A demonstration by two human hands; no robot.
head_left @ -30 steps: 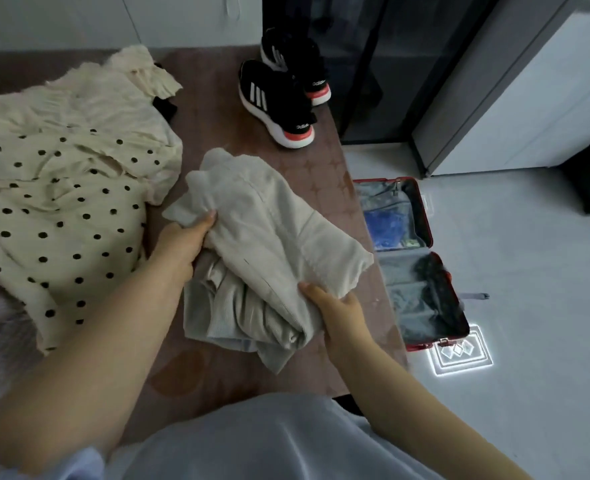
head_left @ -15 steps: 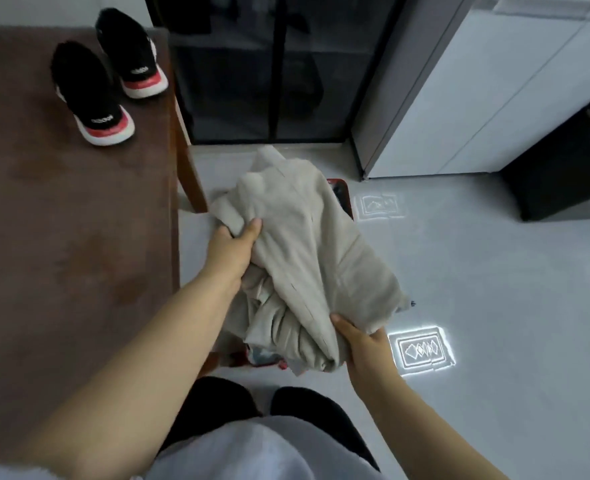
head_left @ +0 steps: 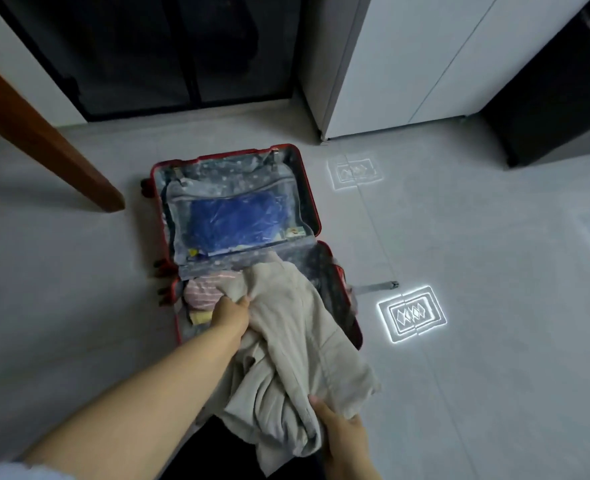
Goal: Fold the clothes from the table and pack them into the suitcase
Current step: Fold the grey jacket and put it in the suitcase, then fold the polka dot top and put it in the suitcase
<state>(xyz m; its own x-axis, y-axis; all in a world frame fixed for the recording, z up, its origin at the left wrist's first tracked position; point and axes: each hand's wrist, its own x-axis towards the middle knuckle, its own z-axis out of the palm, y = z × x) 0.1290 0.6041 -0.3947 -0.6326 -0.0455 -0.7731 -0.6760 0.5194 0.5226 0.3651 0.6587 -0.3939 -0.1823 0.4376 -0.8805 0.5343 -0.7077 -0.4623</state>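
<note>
A loosely folded beige garment [head_left: 297, 348] hangs over the near half of the open red suitcase [head_left: 307, 188] on the floor. My left hand [head_left: 229, 315] grips the garment's far left edge. My right hand [head_left: 342, 434] grips its near edge from below. In the near half, a pink striped piece [head_left: 201, 292] and a yellow piece [head_left: 200, 317] lie beside my left hand. The far half holds a blue item [head_left: 238, 223] behind a clear zipped divider.
A brown table leg [head_left: 54, 147] slants down to the floor left of the suitcase. The suitcase's grey handle [head_left: 376, 287] sticks out on its right. White cabinets [head_left: 418, 60] and a dark box [head_left: 556, 98] stand at the back right. Lit patterns [head_left: 412, 313] mark the floor.
I have turned from the table to the floor. Both hands have carried the beige garment off the table and down over the suitcase's near half.
</note>
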